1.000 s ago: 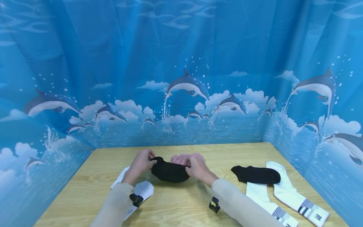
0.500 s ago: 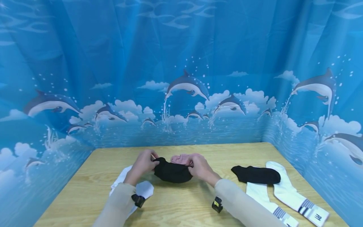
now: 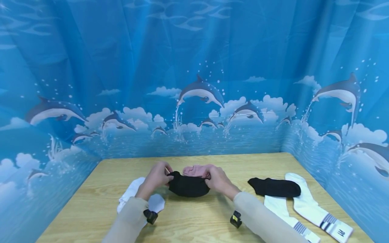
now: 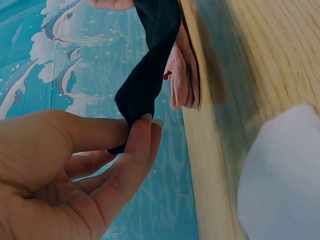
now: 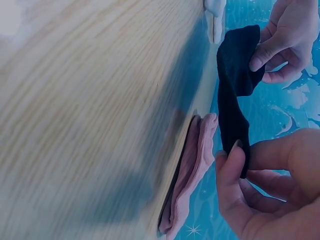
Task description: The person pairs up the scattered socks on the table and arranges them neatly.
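Note:
A black sock (image 3: 189, 186) hangs stretched between my two hands, lifted above the table. My left hand (image 3: 157, 176) pinches one end of it between thumb and fingertips, plain to see in the left wrist view on the black fabric (image 4: 145, 82). At the other end my right hand (image 3: 217, 179) pinches the sock the same way. Behind the black sock lies a folded pink sock (image 3: 194, 170), partly hidden by it and by the right hand. In the right wrist view the pink sock (image 5: 192, 170) rests flat on the wood, beneath the held sock.
White socks (image 3: 156, 203) lie under and beside the left forearm, partly covered. At the right, another black sock (image 3: 275, 187) lies across two white socks with striped cuffs (image 3: 328, 221). A blue dolphin-print curtain (image 3: 194, 84) stands behind the wooden table (image 3: 194, 222).
Both hands have shifted slightly right and a little toward me, carrying the black sock along. The sock hangs straighter and more level. The other socks lie as before.

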The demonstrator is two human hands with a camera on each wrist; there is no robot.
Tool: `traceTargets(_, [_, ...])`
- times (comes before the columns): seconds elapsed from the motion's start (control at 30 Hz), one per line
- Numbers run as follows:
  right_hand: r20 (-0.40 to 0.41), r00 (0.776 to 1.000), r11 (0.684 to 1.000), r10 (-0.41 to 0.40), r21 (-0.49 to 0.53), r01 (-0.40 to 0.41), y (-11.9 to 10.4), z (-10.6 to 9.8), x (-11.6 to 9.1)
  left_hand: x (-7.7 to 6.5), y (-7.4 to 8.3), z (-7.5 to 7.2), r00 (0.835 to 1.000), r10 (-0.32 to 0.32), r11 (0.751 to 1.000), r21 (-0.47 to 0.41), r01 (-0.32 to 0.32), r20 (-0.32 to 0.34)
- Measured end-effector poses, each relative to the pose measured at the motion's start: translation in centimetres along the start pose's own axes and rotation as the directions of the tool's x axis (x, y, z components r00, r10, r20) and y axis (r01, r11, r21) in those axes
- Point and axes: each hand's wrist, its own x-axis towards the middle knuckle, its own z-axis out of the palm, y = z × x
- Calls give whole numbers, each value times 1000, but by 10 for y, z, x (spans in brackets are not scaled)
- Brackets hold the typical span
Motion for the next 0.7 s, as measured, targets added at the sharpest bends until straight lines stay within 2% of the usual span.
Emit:
traceTargets(0.33, [7,1000,1000,25,-10,-25,7,-3,-3,0,2,9,999,32,999,7,-32,6])
traceTargets(0.7, [1,999,999,34,-25,-34,14,-6,-8,3,6,20,999,39,997,58,-41,34])
